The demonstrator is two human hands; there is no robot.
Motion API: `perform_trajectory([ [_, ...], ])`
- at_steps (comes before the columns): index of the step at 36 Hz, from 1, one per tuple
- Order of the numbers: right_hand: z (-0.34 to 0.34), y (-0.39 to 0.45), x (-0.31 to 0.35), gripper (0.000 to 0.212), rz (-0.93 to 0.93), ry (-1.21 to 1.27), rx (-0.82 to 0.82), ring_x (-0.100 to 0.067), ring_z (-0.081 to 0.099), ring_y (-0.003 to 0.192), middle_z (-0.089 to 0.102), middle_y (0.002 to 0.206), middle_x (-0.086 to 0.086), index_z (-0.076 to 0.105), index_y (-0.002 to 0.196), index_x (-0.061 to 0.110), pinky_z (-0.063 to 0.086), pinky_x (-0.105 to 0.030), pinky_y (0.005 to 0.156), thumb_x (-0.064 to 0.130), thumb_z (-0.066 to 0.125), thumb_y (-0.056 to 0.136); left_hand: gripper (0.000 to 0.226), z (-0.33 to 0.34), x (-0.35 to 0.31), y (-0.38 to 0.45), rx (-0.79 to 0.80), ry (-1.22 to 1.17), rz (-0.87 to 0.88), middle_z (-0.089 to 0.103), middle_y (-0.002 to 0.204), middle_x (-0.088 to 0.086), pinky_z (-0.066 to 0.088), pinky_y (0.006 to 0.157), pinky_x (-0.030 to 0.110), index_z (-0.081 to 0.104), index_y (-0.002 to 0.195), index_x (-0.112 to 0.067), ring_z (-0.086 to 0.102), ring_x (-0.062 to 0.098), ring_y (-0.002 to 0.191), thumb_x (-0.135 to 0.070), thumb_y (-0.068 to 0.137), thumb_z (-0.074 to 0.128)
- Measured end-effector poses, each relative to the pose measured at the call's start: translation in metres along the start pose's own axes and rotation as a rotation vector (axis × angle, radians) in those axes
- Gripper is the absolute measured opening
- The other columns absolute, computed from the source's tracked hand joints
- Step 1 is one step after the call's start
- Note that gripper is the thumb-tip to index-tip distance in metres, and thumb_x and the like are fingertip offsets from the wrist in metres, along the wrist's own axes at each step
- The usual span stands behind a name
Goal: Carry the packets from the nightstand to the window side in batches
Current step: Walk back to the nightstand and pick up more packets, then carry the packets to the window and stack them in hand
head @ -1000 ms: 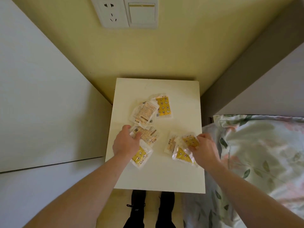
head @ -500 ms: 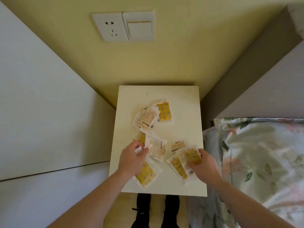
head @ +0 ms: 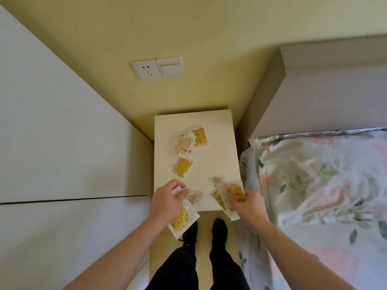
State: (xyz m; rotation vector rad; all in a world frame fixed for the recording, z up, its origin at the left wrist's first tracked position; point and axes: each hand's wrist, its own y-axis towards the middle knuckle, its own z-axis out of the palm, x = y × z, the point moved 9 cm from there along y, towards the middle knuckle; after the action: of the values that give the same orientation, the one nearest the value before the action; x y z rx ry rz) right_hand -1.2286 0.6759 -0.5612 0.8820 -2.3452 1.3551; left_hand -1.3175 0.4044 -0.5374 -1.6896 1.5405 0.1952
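A cream nightstand stands against the yellow wall. On it lie a yellow packet, a pale printed packet overlapping it, and another yellow packet nearer me. My left hand is shut on a small stack of packets: a yellow one hangs below it past the nightstand's front edge, and a clear one sticks out to the right. My right hand grips a fan of packets at the front right corner, a yellow one on top.
A bed with a floral cover and a grey headboard fills the right side. White cabinet panels close the left. A socket and switch sit on the wall. My legs and black shoes stand in the narrow gap.
Both hands have drawn back toward me with their packets, lifting them off the front of the nightstand. One yellow packet now lies uncovered in the middle. The view has pulled back.
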Motion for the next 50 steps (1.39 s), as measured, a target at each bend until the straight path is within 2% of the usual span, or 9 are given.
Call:
perform_trajectory([
  [11, -0.013, -0.132, 0.006, 0.017, 0.062, 0.165, -0.133, -0.002, 0.067, 0.066, 0.071, 0.071, 0.012, 0.069, 0.072, 0.03, 0.05, -0.015, 0.052, 0.026, 0.079, 0.084, 0.021, -0.029, -0.044, -0.051, 0.156, -0.019, 0.243, 0.067, 0.062, -0.013, 0.038, 0.044, 0.023, 0.064, 0.076, -0.032, 0.047, 0.009, 0.038, -0.048, 0.087, 0.072],
  [19, -0.015, -0.214, -0.015, 0.016, 0.087, 0.37, -0.28, 0.007, 0.064, 0.059, 0.067, 0.063, 0.02, 0.071, 0.076, 0.036, 0.048, -0.01, 0.049, 0.025, 0.078, 0.086, 0.016, -0.028, -0.062, -0.09, 0.284, 0.015, 0.37, 0.072, 0.078, -0.017, 0.046, 0.072, 0.018, 0.073, 0.075, -0.031, 0.064, -0.004, 0.079, -0.043, 0.083, 0.078],
  [22, -0.022, -0.244, -0.034, 0.015, 0.103, 0.418, -0.347, 0.008, 0.065, 0.059, 0.068, 0.062, 0.022, 0.071, 0.076, 0.036, 0.051, -0.012, 0.053, 0.027, 0.078, 0.086, 0.017, -0.021, -0.075, -0.113, 0.321, 0.064, 0.456, 0.071, 0.072, -0.019, 0.049, 0.069, 0.02, 0.073, 0.071, -0.033, 0.065, -0.002, 0.075, -0.044, 0.082, 0.078],
  [25, -0.031, -0.274, -0.064, 0.01, 0.147, 0.459, -0.414, 0.002, 0.068, 0.068, 0.072, 0.071, 0.019, 0.072, 0.078, 0.035, 0.059, -0.023, 0.064, 0.029, 0.077, 0.085, 0.018, -0.004, -0.089, -0.137, 0.371, 0.113, 0.534, 0.07, 0.069, -0.022, 0.052, 0.064, 0.029, 0.073, 0.067, -0.035, 0.065, 0.0, 0.07, -0.044, 0.081, 0.079],
  [28, -0.044, -0.315, -0.094, 0.011, 0.162, 0.529, -0.499, 0.006, 0.065, 0.062, 0.07, 0.074, 0.021, 0.073, 0.086, 0.033, 0.051, -0.013, 0.052, 0.023, 0.077, 0.086, 0.023, 0.021, -0.112, -0.172, 0.412, 0.174, 0.644, 0.069, 0.065, -0.019, 0.052, 0.059, 0.034, 0.074, 0.066, -0.031, 0.064, 0.004, 0.065, -0.049, 0.08, 0.078],
  [31, -0.054, -0.363, -0.138, 0.009, 0.197, 0.581, -0.604, 0.009, 0.064, 0.06, 0.07, 0.075, 0.019, 0.076, 0.092, 0.028, 0.044, -0.008, 0.047, 0.021, 0.077, 0.085, 0.026, 0.051, -0.141, -0.223, 0.464, 0.206, 0.791, 0.064, 0.061, -0.025, 0.043, 0.052, 0.02, 0.067, 0.059, -0.038, 0.062, 0.002, 0.063, -0.048, 0.081, 0.077],
  [38, -0.051, -0.494, -0.272, 0.002, 0.319, 0.662, -0.78, -0.004, 0.069, 0.065, 0.075, 0.072, 0.009, 0.078, 0.078, 0.024, 0.062, -0.035, 0.066, 0.023, 0.079, 0.079, 0.019, 0.129, -0.174, -0.363, 0.597, 0.237, 1.018, 0.07, 0.065, -0.018, 0.054, 0.059, 0.029, 0.074, 0.07, -0.029, 0.067, 0.001, 0.066, -0.043, 0.082, 0.079],
  [42, -0.045, -0.575, -0.346, 0.003, 0.348, 0.682, -0.855, -0.007, 0.069, 0.067, 0.074, 0.072, 0.008, 0.078, 0.077, 0.022, 0.057, -0.029, 0.062, 0.023, 0.079, 0.079, 0.014, 0.168, -0.173, -0.458, 0.618, 0.24, 1.098, 0.069, 0.065, -0.021, 0.051, 0.058, 0.018, 0.076, 0.071, -0.031, 0.066, -0.002, 0.067, -0.041, 0.08, 0.08],
  [50, -0.031, -0.715, -0.475, 0.014, 0.408, 0.739, -0.974, -0.018, 0.067, 0.06, 0.073, 0.067, -0.002, 0.075, 0.071, 0.011, 0.048, -0.03, 0.051, 0.023, 0.077, 0.077, 0.018, 0.24, -0.167, -0.62, 0.735, 0.211, 1.192, 0.071, 0.07, -0.022, 0.06, 0.066, 0.033, 0.076, 0.073, -0.03, 0.068, 0.0, 0.068, -0.046, 0.079, 0.081],
])
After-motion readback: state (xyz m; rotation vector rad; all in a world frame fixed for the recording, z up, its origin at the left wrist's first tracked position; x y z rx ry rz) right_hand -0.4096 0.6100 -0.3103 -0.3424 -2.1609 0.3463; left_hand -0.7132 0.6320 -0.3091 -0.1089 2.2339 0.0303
